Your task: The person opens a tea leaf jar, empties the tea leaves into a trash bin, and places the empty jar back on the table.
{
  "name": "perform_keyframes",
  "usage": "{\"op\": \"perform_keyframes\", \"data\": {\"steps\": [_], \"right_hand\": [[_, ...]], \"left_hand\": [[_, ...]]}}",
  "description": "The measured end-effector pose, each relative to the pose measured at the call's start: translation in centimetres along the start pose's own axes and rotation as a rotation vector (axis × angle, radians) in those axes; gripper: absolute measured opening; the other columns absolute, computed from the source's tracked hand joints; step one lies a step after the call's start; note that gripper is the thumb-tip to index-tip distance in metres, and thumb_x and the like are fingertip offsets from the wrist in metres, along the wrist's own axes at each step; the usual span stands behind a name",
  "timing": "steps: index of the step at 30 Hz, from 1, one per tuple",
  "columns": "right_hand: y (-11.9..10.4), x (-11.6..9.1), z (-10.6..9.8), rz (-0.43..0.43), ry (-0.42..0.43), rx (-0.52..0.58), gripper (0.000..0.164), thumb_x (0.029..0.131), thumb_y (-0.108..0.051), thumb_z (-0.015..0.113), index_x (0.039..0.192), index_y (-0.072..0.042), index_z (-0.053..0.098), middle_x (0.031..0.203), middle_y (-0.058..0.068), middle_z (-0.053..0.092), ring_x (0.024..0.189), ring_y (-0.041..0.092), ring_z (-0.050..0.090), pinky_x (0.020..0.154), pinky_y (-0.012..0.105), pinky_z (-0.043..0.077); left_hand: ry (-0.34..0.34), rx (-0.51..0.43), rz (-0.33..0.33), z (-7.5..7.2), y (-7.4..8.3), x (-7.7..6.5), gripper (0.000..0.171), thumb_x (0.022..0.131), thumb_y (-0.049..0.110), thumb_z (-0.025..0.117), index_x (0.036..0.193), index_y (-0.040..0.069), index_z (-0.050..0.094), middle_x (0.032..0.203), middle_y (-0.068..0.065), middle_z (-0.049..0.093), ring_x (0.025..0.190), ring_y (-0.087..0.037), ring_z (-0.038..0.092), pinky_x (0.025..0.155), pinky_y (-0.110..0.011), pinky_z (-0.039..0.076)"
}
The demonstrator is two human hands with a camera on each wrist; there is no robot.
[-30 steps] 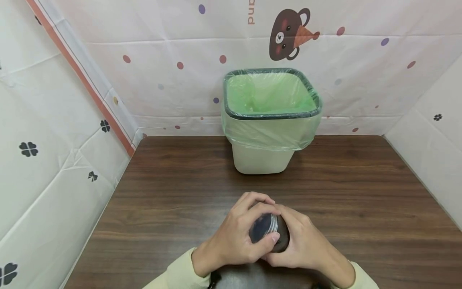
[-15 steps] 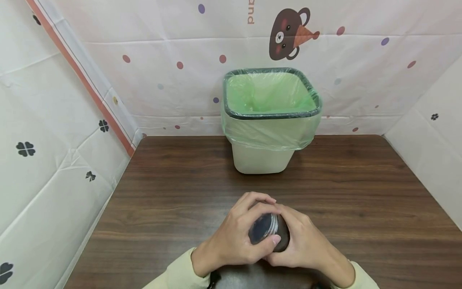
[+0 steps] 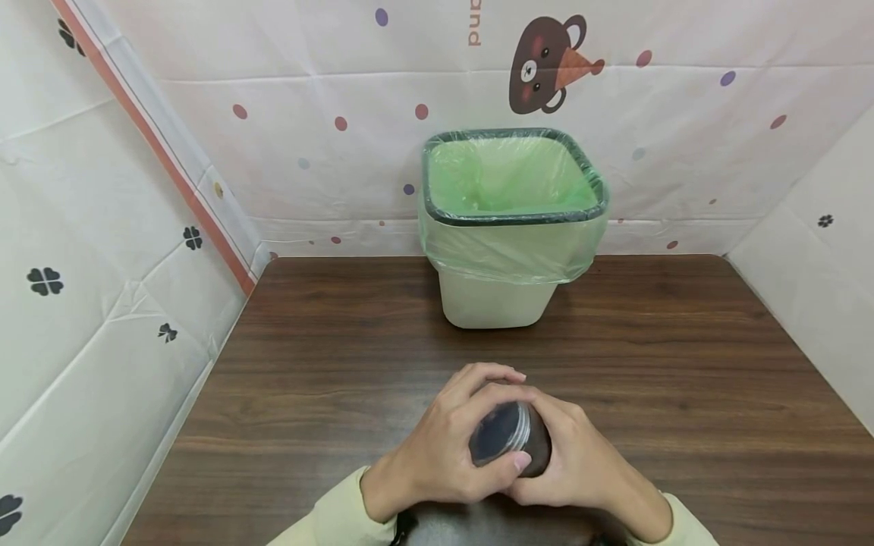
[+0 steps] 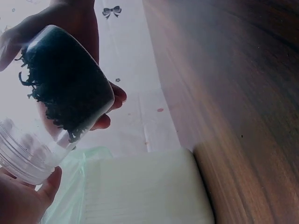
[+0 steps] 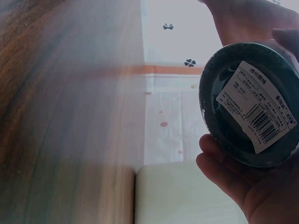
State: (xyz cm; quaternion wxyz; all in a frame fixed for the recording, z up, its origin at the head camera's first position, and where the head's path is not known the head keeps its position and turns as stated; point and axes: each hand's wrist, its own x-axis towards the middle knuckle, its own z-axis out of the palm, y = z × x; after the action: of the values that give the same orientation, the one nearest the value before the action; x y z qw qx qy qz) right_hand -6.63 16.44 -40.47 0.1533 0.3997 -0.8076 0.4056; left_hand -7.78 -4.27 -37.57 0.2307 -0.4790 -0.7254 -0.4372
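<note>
Between my hands is a clear plastic jar (image 4: pixel 70 84), tilted above the table. Dark, curled, dry bits that look like tea leaves (image 4: pixel 60 88) fill its lower part, and the bottom bears a white barcode label (image 5: pixel 257 109). My left hand (image 3: pixel 454 436) grips the jar's clear, ridged lid end (image 4: pixel 23 154) with fingers and thumb curled round it. My right hand (image 3: pixel 580 455) holds the jar's body from the other side, with its fingers partly hidden behind the jar. In the head view the lid's top (image 3: pixel 493 436) faces up and left.
A pale bin (image 3: pixel 497 299) lined with a green plastic bag (image 3: pixel 512 250) stands on the dark wooden table (image 3: pixel 328 364), beyond the hands. Printed white sheets (image 3: pixel 307 152) hang at the back and sides.
The jar has shifted very slightly to the right in the hands, and the left fingertips have crept a little to the right over it. The bin has stayed put.
</note>
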Motion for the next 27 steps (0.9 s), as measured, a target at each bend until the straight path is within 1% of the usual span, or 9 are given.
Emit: {"op": "perform_keyframes", "data": {"steps": [7, 11, 14, 16, 21, 24, 27], "right_hand": [[0.14, -0.10, -0.02, 0.006, -0.021, 0.084, 0.090, 0.057, -0.025, 0.093, 0.137, -0.013, 0.053, 0.111, -0.007, 0.065, 0.087, 0.008, 0.066, 0.072, 0.020, 0.053], [0.12, -0.07, -0.04, 0.006, -0.021, 0.095, 0.089, 0.056, -0.027, 0.093, 0.135, -0.015, 0.055, 0.108, -0.009, 0.065, 0.085, 0.007, 0.065, 0.071, 0.019, 0.053], [0.12, 0.01, -0.02, -0.017, -0.026, 0.124, 0.085, 0.057, -0.027, 0.093, 0.132, -0.013, 0.056, 0.105, -0.008, 0.066, 0.083, 0.006, 0.065, 0.070, 0.019, 0.053], [0.10, 0.07, -0.01, -0.033, -0.033, 0.150, 0.081, 0.060, -0.028, 0.092, 0.131, -0.013, 0.057, 0.105, -0.007, 0.066, 0.083, 0.007, 0.065, 0.069, 0.019, 0.053], [0.18, 0.23, 0.04, -0.082, -0.052, 0.200, 0.072, 0.067, -0.032, 0.089, 0.127, -0.011, 0.057, 0.106, -0.005, 0.067, 0.086, 0.008, 0.066, 0.072, 0.020, 0.053], [0.34, 0.28, 0.03, -0.114, -0.067, 0.233, 0.068, 0.069, -0.035, 0.087, 0.125, -0.009, 0.057, 0.105, -0.004, 0.067, 0.086, 0.008, 0.066, 0.072, 0.020, 0.053], [0.47, 0.24, -0.02, -0.144, -0.076, 0.235, 0.065, 0.071, -0.040, 0.084, 0.121, -0.008, 0.058, 0.105, -0.004, 0.067, 0.087, 0.008, 0.065, 0.072, 0.019, 0.052]], "left_hand": [[0.010, -0.039, 0.025, -0.28, 0.03, 0.14, 0.049, 0.093, 0.039, 0.058, 0.130, 0.007, 0.061, 0.132, -0.010, 0.056, 0.120, -0.021, 0.056, 0.100, -0.033, 0.046], [-0.013, -0.056, 0.054, -0.42, 0.10, 0.22, 0.051, 0.092, 0.039, 0.059, 0.130, 0.006, 0.060, 0.135, -0.011, 0.054, 0.123, -0.022, 0.054, 0.102, -0.034, 0.045], [-0.026, -0.071, 0.088, -0.54, 0.10, 0.27, 0.051, 0.091, 0.037, 0.060, 0.129, 0.004, 0.059, 0.136, -0.013, 0.053, 0.125, -0.023, 0.053, 0.103, -0.035, 0.045], [-0.029, -0.076, 0.112, -0.63, 0.07, 0.32, 0.051, 0.091, 0.038, 0.059, 0.129, 0.004, 0.059, 0.136, -0.014, 0.053, 0.125, -0.025, 0.053, 0.103, -0.036, 0.045], [-0.028, -0.086, 0.166, -0.78, 0.03, 0.51, 0.051, 0.091, 0.039, 0.055, 0.128, 0.004, 0.058, 0.135, -0.017, 0.052, 0.126, -0.027, 0.053, 0.104, -0.038, 0.045], [-0.031, -0.087, 0.193, -0.87, 0.05, 0.63, 0.052, 0.092, 0.041, 0.052, 0.127, 0.004, 0.058, 0.135, -0.018, 0.052, 0.127, -0.028, 0.053, 0.105, -0.038, 0.044], [-0.035, -0.083, 0.221, -0.96, 0.11, 0.81, 0.053, 0.092, 0.043, 0.050, 0.126, 0.003, 0.059, 0.135, -0.020, 0.052, 0.126, -0.028, 0.054, 0.105, -0.038, 0.044]]}}
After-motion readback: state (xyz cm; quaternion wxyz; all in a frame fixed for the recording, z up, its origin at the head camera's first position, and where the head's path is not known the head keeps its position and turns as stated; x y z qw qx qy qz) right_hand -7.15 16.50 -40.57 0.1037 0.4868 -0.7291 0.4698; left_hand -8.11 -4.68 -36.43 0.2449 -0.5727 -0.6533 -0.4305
